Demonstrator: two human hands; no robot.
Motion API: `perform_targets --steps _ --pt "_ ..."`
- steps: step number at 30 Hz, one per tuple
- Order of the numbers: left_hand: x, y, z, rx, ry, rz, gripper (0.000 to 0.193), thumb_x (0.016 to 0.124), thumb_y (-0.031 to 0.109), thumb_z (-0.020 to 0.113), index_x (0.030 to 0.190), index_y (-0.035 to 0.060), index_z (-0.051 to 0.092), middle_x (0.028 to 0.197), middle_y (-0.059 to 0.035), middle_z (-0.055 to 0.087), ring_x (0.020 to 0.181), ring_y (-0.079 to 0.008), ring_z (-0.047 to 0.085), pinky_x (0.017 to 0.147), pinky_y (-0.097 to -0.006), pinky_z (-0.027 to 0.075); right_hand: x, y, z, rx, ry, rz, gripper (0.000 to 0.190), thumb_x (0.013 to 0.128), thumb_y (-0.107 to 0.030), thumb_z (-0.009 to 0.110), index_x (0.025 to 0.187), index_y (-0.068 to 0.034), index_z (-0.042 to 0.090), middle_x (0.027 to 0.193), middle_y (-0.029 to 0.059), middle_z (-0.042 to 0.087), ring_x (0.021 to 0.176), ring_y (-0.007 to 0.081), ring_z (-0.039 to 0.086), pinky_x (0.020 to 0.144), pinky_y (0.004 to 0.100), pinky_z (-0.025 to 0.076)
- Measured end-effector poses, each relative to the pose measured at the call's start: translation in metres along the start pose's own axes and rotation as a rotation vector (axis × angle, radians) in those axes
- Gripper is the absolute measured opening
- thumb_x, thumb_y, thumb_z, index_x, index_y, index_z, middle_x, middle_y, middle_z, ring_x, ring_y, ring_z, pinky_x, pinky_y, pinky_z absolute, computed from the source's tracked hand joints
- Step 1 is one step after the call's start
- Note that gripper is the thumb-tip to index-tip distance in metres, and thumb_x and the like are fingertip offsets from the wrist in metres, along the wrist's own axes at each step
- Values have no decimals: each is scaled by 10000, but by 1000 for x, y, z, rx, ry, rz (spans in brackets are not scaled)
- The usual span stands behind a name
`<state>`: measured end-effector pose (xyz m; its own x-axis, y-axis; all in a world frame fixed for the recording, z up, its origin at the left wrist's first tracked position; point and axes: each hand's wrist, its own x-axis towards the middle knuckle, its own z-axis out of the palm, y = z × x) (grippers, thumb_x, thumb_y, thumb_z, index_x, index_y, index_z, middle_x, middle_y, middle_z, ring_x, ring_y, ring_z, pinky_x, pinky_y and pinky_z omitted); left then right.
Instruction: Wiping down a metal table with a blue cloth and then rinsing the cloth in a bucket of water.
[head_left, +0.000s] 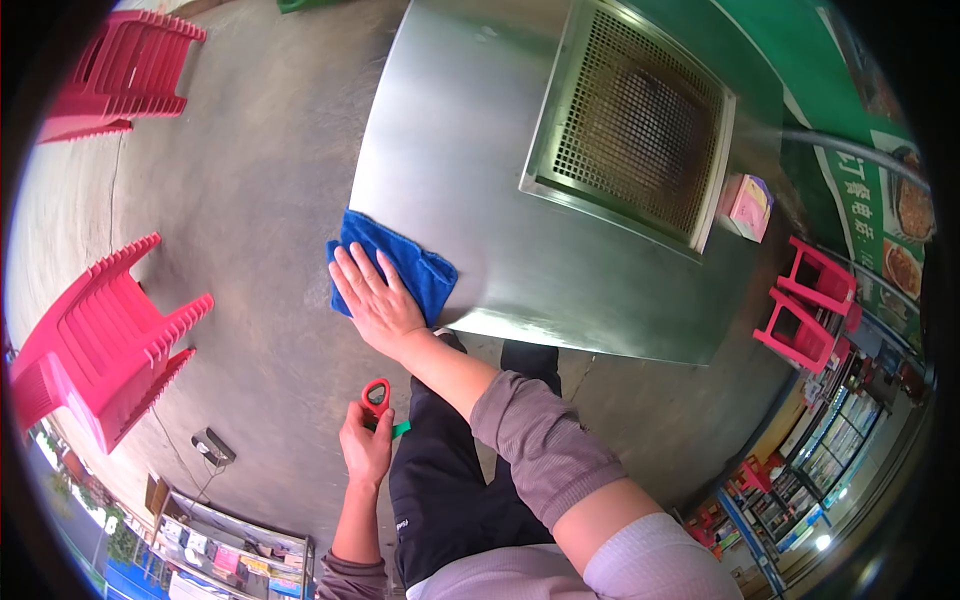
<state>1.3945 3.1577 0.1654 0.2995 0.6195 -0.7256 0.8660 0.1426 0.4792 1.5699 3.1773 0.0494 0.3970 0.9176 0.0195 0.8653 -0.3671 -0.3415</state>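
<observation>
My right hand (381, 306) lies flat, fingers a little apart, on a blue cloth (431, 274) at the near left corner of a stainless steel table (465, 172). Part of the cloth reaches past the table's edge; no fingers are seen curled round it. Lower down, left of my legs, my left hand (367, 442) holds a small item with a red loop (376, 391) and a green part (401, 430). What kind of item it is cannot be told. A square metal grate (637, 120) in a raised frame is set in the tabletop.
A pink box (751, 208) stands by the grate's frame. Stacked pink plastic chairs (112, 330) are on the left, more (135, 67) at top left, and pink stools (814, 300) at right. Shelves (232, 547) with goods stand at lower left. A green printed banner (855, 180) hangs at right.
</observation>
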Motion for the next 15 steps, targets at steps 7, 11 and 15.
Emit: perform_targets --steps 7,11,15 --pt "2 15 15 -78 27 4 177 885 92 719 965 -16 606 831 -101 679 728 -167 617 709 -336 510 -60 34 -18 18 -31 -52 573 923 -147 497 1491 -86 447 1610 83 334 1496 257 289 1211 454 228" --pt "6 24 30 -104 24 25 171 891 91 714 965 -15 602 837 -90 675 736 -146 611 705 -326 514 -103 67 -36 -9 -53 -15 581 922 -186 505 1496 -110 453 1601 48 350 1507 243 257 1228 438 194" --pt "3 46 46 -99 -15 51 165 895 88 707 969 -13 601 841 -83 672 747 -138 615 708 -316 514 -145 101 -57 -31 -58 38 554 929 -174 502 1480 -120 479 1597 33 361 1496 228 284 1213 419 227"
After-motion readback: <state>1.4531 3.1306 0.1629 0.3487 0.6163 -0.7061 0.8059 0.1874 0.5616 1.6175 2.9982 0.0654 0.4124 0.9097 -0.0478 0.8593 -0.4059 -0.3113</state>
